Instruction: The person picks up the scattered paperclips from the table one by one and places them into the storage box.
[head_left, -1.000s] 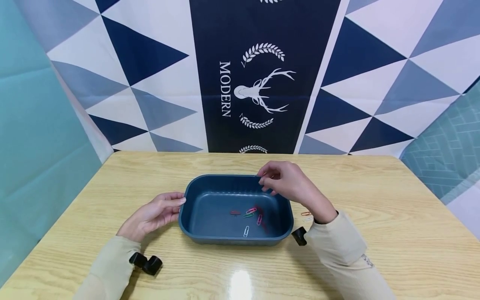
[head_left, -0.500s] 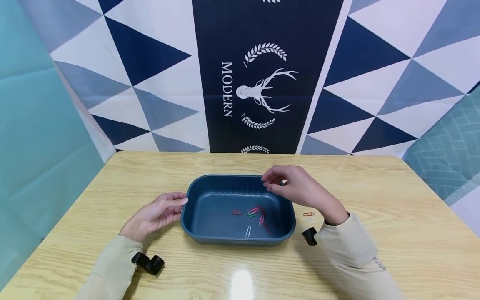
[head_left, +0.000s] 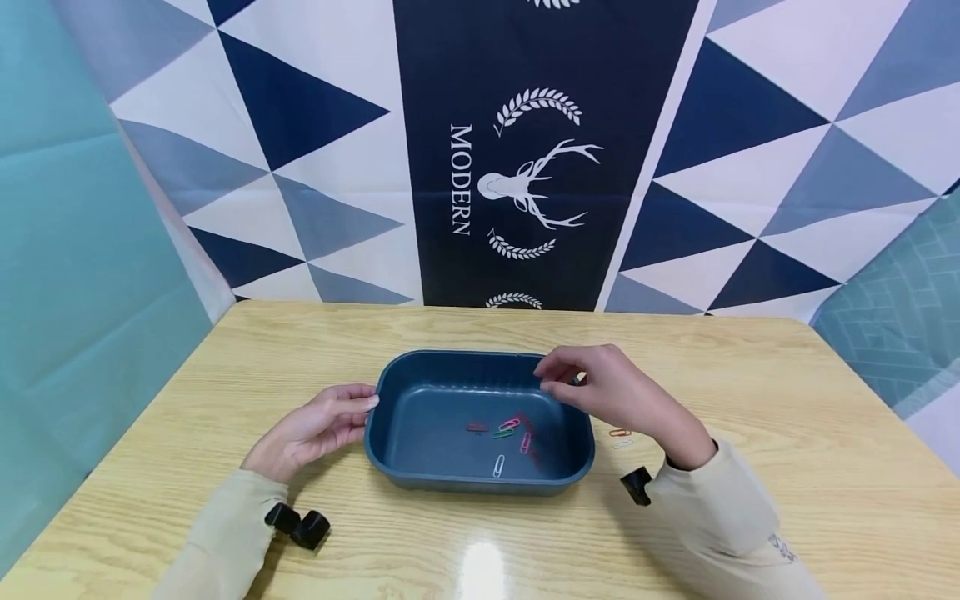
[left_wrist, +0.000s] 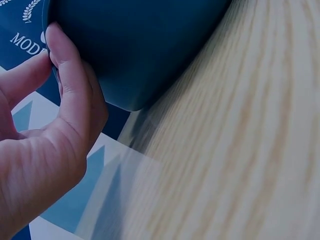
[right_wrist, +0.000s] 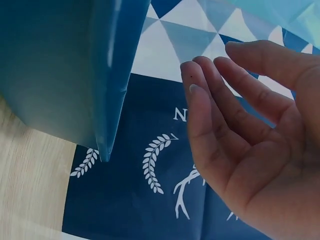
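A dark blue rectangular tub (head_left: 450, 482) stands mid-table with several paper clips inside: a pink one (head_left: 526, 443), a white one (head_left: 498, 466), a green one (head_left: 503, 433) and others. At its left end my left hand (head_left: 318, 425) grips the rim, thumb on one side and fingers on the other, as the left wrist view also shows the tub wall (left_wrist: 145, 45) between them. Over the far right corner hovers my right hand (head_left: 600, 387). Its fingers are loosely bent, and nothing shows between thumb and fingertips in the right wrist view, apart from the tub wall (right_wrist: 60, 65).
Right of the tub, an orange paper clip (head_left: 620, 432) and a white paper clip (head_left: 623, 444) lie on the wooden table (head_left: 390, 550). A patterned cloth backdrop (head_left: 341, 167) rises behind the table's far edge. Black wrist cameras sit on both sleeves.
My right hand has drifted right and slightly nearer along the tub's far right corner. The left hand keeps its grip, and the clips in the tub lie as before. The head view has shifted slightly.
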